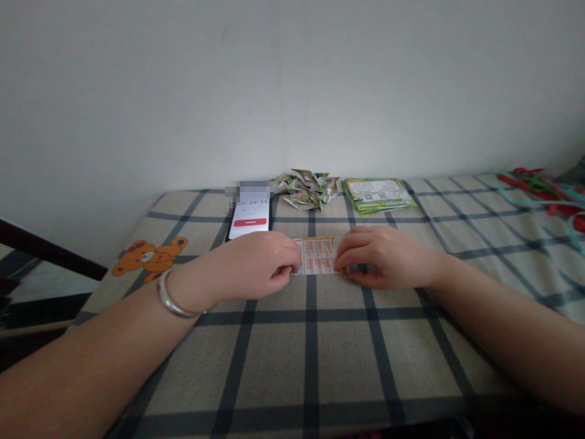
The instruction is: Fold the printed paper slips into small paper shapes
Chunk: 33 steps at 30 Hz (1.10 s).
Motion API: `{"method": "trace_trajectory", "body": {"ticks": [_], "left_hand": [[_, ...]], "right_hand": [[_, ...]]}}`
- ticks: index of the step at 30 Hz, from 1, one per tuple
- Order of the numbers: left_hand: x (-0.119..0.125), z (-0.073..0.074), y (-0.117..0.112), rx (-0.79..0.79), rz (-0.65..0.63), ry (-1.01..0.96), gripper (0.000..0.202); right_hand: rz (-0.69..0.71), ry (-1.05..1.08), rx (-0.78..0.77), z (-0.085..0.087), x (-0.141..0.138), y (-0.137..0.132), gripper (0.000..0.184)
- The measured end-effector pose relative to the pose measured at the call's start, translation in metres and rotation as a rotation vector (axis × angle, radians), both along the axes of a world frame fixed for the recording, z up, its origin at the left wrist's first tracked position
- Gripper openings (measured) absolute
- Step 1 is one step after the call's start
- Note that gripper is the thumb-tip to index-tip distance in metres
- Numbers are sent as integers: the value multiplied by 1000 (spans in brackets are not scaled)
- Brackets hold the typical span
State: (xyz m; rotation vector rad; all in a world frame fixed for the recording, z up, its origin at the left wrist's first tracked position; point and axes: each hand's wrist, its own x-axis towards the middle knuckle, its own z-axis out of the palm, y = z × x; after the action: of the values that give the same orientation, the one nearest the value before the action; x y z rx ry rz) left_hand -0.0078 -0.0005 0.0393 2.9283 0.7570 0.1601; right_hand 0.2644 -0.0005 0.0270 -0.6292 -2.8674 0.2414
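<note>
A small orange-and-white printed paper slip (317, 255) lies flat on the checked cloth (320, 360). My left hand (256, 263), with a silver bangle on its wrist, has its fingers curled and pinches the slip's left edge. My right hand (384, 257) has its fingers pressed together on the slip's right edge. Both forearms rest on the cloth.
A phone (250, 218) with a lit timer screen lies behind my left hand. A heap of folded green paper pieces (306, 189) and a stack of green flyers (378, 195) sit near the wall. Coloured cords (548, 192) lie at far right. A bear print (148, 257) marks the cloth's left edge.
</note>
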Motion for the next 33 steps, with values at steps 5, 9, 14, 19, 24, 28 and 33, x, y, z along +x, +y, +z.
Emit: {"method": "trace_trajectory", "body": {"ticks": [5, 9, 14, 19, 24, 28, 33], "left_hand": [[5, -8, -1, 103, 0, 15, 8], [9, -12, -5, 206, 30, 40, 9], [9, -17, -6, 382, 87, 41, 12], [8, -23, -5, 446, 46, 30, 10], [8, -24, -6, 496, 45, 20, 9], [10, -23, -9, 535, 66, 21, 9], [10, -25, -10, 567, 99, 15, 6]], "right_hand": [[-14, -7, 37, -2, -4, 0, 20], [-39, -23, 73, -2, -9, -1, 17], [-81, -42, 154, -4, -15, -4, 13], [-163, -76, 174, -3, -21, -8, 14], [-210, -22, 111, -1, -24, -9, 17], [-238, -28, 138, -1, -29, -7, 18], [-256, -44, 204, -4, -31, -9, 18]]}}
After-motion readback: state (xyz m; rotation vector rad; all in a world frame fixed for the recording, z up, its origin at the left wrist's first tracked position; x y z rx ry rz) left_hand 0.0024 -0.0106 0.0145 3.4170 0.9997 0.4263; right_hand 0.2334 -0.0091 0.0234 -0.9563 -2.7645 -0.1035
